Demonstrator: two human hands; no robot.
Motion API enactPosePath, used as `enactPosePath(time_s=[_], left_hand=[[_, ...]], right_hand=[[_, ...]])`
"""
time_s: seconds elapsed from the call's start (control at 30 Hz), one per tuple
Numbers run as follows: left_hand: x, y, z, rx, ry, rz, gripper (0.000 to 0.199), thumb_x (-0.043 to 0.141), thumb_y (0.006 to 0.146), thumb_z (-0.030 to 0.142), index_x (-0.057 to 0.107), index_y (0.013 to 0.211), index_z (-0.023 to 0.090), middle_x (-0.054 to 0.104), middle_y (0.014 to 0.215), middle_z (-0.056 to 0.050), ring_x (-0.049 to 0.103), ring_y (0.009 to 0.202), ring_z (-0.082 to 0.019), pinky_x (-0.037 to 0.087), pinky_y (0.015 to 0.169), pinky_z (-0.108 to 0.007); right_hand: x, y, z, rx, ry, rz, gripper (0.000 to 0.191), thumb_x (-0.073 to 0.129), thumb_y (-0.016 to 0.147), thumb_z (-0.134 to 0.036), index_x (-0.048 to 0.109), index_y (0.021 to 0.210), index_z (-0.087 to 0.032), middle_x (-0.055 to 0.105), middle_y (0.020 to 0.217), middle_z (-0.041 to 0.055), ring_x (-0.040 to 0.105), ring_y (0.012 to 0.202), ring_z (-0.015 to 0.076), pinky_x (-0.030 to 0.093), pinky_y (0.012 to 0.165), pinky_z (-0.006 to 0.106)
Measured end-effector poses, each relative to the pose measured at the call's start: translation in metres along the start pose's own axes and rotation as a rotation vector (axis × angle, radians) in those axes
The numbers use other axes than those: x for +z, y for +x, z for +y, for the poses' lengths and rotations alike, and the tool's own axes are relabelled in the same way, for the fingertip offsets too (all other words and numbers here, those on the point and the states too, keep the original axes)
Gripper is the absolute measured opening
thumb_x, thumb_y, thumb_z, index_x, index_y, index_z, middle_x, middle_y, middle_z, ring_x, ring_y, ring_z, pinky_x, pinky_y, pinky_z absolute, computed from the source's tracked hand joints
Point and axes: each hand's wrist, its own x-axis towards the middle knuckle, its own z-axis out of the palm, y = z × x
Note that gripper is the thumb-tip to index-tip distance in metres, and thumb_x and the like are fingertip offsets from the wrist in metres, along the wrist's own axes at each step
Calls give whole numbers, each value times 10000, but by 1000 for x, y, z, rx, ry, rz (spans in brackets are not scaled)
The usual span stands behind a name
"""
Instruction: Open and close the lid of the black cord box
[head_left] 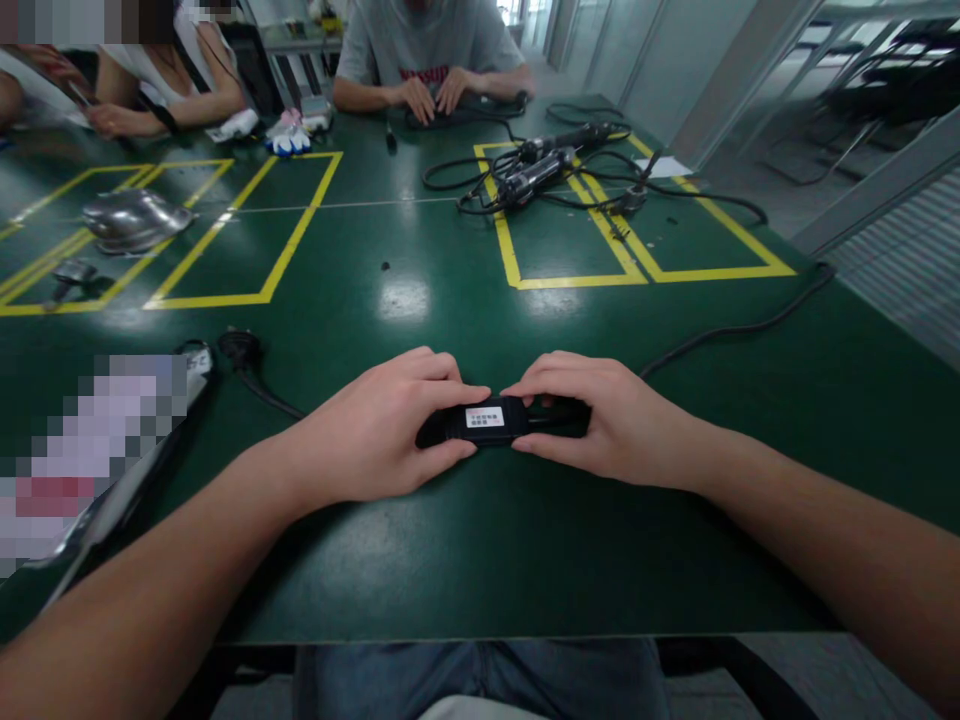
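Note:
A small black box (514,422) with a white printed label lies on the green table in front of me. It looks like an inline unit on a power cord. The fingers and thumb of my left hand (390,425) grip its left end. My right hand (600,415) pinches the right end, where a dark cord runs beneath the palm. Left of my left wrist rests a black plug (241,348), its cord passing under that wrist. Another stretch of black cord (739,330) leads from behind my right hand to the table's right edge.
Black cylindrical tools (536,178) with tangled cables lie at the far right, near yellow tape rectangles (581,282). A shiny metal part (135,220) sits at left. A long, partly blurred-out object (142,470) lies beside my left forearm. People sit across the table (420,560).

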Motion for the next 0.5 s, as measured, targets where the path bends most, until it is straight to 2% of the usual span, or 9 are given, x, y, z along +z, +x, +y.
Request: enactPosePath(time_s=[0.5], left_hand=[[0,2,3,-19,15,-37,224,716,1023,271,797,1225,219,726,1075,-65,699,991,-240,545,862,-347]], right_hand=[[-3,3,-3,62,36,-23,239,890,930,-278,798,1145,-226,810,1055,63,732,956,237,573,837,366]])
